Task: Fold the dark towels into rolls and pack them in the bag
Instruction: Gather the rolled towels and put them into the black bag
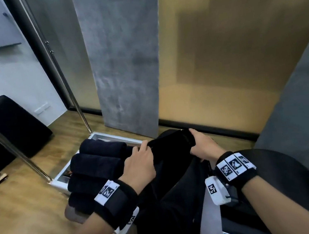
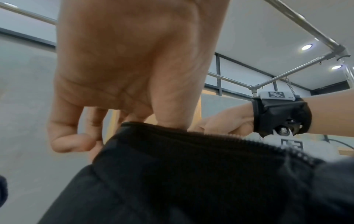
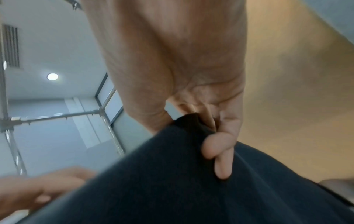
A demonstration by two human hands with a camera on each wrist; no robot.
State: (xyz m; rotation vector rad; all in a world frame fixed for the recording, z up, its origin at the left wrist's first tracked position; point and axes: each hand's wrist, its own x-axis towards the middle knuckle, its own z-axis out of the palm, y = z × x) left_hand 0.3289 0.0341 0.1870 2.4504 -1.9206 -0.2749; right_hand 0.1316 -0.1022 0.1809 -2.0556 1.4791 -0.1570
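Observation:
Several rolled dark towels (image 1: 98, 162) lie stacked side by side at the left of the head view. Right of them stands a black bag (image 1: 173, 171) with a zip along its mouth (image 2: 249, 141). My left hand (image 1: 143, 149) grips the left side of the bag's top edge, thumb over the rim (image 2: 138, 116). My right hand (image 1: 195, 143) pinches the right side of the same edge, its fingers curled into the dark fabric (image 3: 206, 133). The inside of the bag is hidden.
The towels rest over a white-rimmed tray (image 1: 114, 137) on a wooden floor. A metal pole frame (image 1: 73, 97) rises at the left, with a black case (image 1: 16, 125) beyond it. A grey panel (image 1: 126, 63) stands behind, and a black rounded seat (image 1: 285, 170) is at the right.

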